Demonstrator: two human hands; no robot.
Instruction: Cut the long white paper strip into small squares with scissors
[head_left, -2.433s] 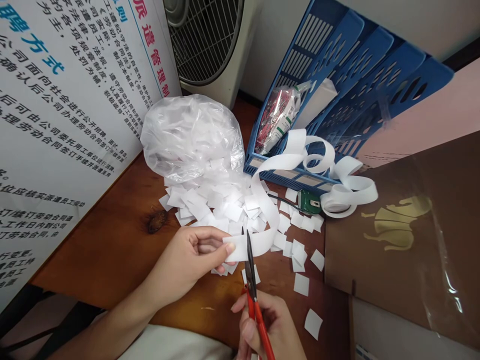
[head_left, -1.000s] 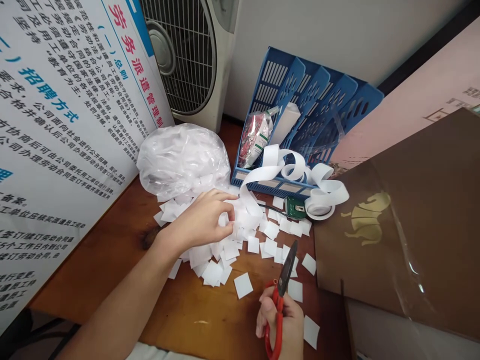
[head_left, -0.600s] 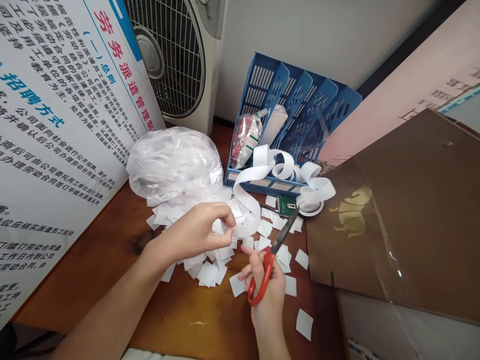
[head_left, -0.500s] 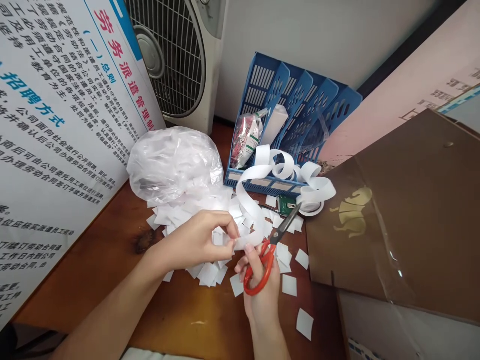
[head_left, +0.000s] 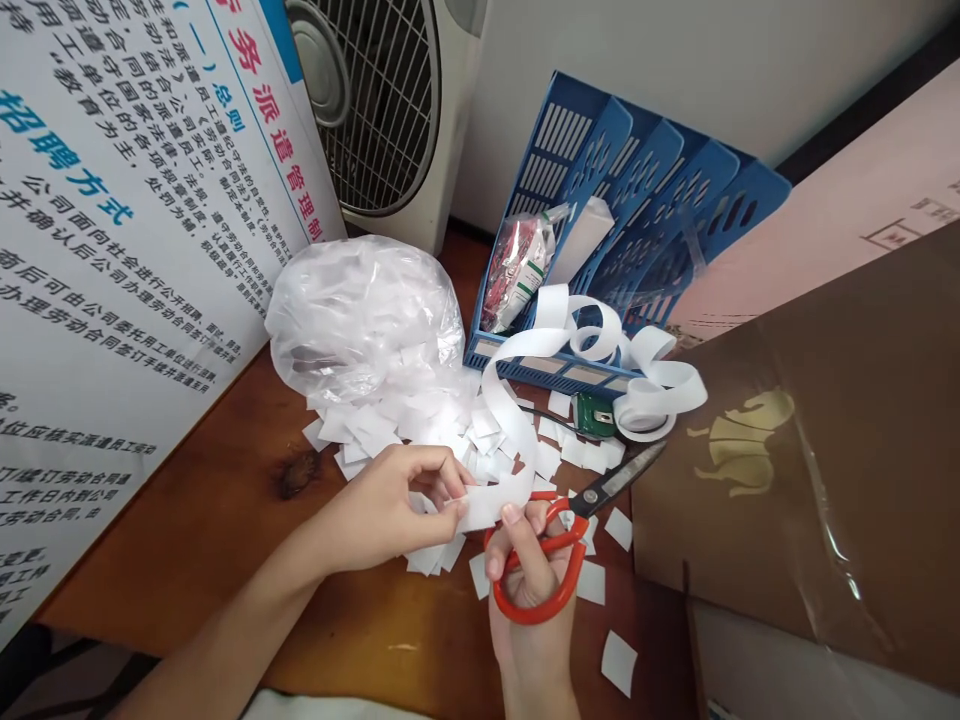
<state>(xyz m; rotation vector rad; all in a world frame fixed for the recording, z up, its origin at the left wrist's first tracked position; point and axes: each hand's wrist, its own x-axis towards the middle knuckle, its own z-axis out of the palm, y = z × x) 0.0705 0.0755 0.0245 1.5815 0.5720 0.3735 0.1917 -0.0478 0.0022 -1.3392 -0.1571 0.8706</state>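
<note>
The left hand (head_left: 390, 505) pinches the free end of the strip (head_left: 504, 420), fingers closed on the paper just left of the scissors (head_left: 570, 535). The right hand (head_left: 529, 580) grips the scissors by their red loops, fingers through them, thumb tip touching the strip's end. The blades lie together, pointing up and right, away from the strip, with their tip close to the brown board (head_left: 817, 460).

From the scissors, the strip rises up and left, arcs over the pile (head_left: 420, 425) of cut squares, then loops in front of the rack (head_left: 622, 200) and runs to the roll (head_left: 645, 420), which lies above the blade tip, just beside the board's edge. A small green thing (head_left: 595, 412) sits just left of the roll.

Room around the scissors is tight. The board closes off the right side, its slanted edge just past the blade tip. The rack stands behind, and the bag (head_left: 367, 315) of squares is up and left, against the poster (head_left: 127, 230). Loose squares lie under and around the scissors. Bare desk (head_left: 217, 500) opens to the left of the left hand, running to the poster's foot, and a narrower bare stretch lies below the scissors toward the near edge of the desk.
</note>
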